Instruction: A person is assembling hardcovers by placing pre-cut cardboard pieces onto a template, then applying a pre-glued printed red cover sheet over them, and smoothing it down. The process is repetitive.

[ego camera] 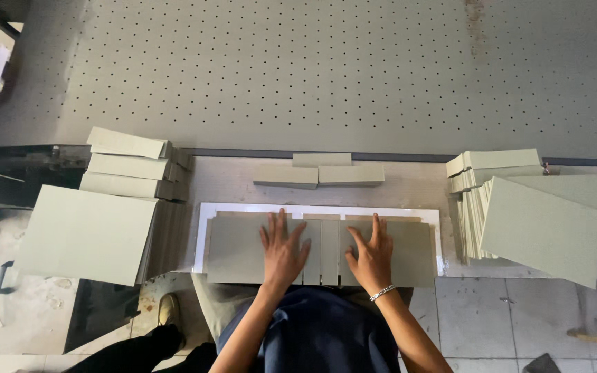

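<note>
Both hands pressed flat on grey board panels laid over a white sheet.

The grey board panels (243, 249), matte, stiff and rectangular, lie side by side with narrow strips between them, directly under the palms, on a white sheet (202, 235) whose edge shows as a border beyond the fingertips and to either side. Left hand (283, 249) lies flat, fingers spread, gripping nothing; right hand (373, 254) likewise flat and spread, a beaded bracelet (381, 293) at its wrist. The panels' near edge is hidden by the forearms and dark blue clothing. Just beyond the fingertips lie three short board strips (319, 173). Well left of the left hand stand stacked boards (91, 231); well right of the right hand, another board stack (540, 221), its lower layers hard to count. Beyond all lies a perforated grey table (312, 69).
</note>
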